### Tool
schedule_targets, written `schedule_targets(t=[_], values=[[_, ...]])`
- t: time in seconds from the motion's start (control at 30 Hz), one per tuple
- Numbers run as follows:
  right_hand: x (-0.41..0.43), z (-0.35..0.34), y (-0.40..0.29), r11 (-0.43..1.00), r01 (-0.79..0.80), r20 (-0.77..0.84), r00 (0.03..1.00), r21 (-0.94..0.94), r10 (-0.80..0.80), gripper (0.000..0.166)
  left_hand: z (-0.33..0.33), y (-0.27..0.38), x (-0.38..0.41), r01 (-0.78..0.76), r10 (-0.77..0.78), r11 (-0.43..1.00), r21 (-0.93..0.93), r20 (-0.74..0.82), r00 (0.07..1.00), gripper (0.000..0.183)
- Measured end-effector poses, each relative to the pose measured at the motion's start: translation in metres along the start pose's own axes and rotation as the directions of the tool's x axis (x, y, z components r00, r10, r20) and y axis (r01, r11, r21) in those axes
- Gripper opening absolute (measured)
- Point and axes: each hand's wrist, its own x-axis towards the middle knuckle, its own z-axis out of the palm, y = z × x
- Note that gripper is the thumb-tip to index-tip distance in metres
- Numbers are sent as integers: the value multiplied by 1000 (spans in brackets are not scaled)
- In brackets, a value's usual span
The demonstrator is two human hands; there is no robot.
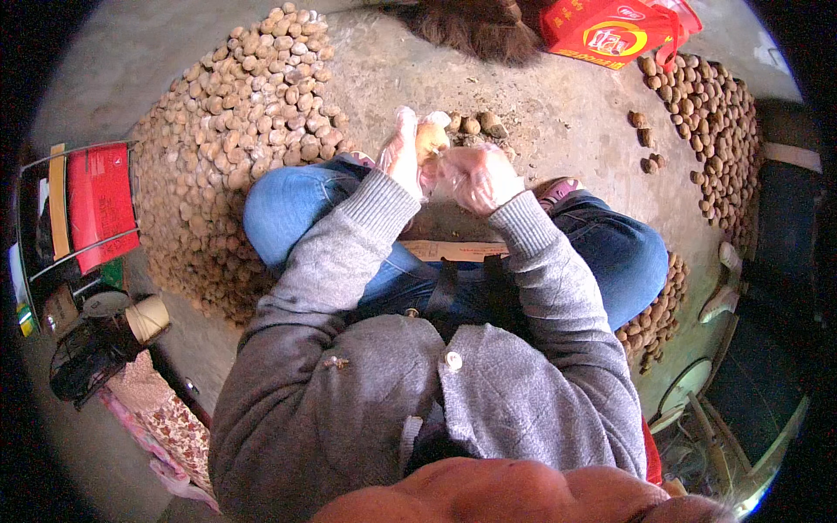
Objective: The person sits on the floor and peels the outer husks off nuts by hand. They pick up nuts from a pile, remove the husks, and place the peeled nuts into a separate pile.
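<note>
Both my hands wear thin clear plastic gloves and meet above the floor between my knees. My left hand [403, 153] grips a pale yellow, roundish piece [432, 140], which looks like a tuber, holding it between thumb and fingers. Against its lower right side rests my right hand [480, 175], with the fingers curled in. Whether a small tool sits inside that fist is hidden. Just beyond my hands, several brown roundish pieces [471, 125] lie on the concrete floor [382, 72] among dark crumbs.
A large heap of light-brown round pieces [216, 150] spreads at the left. Darker ones form a heap [713, 118] at the right. Ahead are a broom's brown bristles [474, 33] and a red bag [611, 33]. A metal-framed rack [78, 202] stands far left, pale shoes [722, 287] far right.
</note>
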Motion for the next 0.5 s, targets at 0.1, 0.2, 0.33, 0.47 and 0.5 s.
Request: schedule_targets(t=[0.1, 0.2, 0.33, 0.47, 0.5], values=[[-1, -1, 4, 994, -105, 13, 994, -26, 105, 17, 17, 6, -9, 21, -27, 998, -66, -89, 996, 55], [4, -11, 7, 939, -345, -127, 932, -12, 341, 18, -15, 5, -3, 80, -81, 997, 11, 68, 994, 55], [0, -10, 3, 969, -245, -76, 967, -34, 242, 17, -7, 5, 2, 97, -96, 995, -24, 9, 995, 55], [0, -10, -2, 977, -208, -11, 978, -39, 208, 17, -12, -1, 10, 11, -5, 995, -96, 69, 998, 49], [-2, -7, 1, 981, -185, 28, 982, -64, 187, 16, -15, 1, 10, 35, -18, 990, -138, 124, 992, 46]])
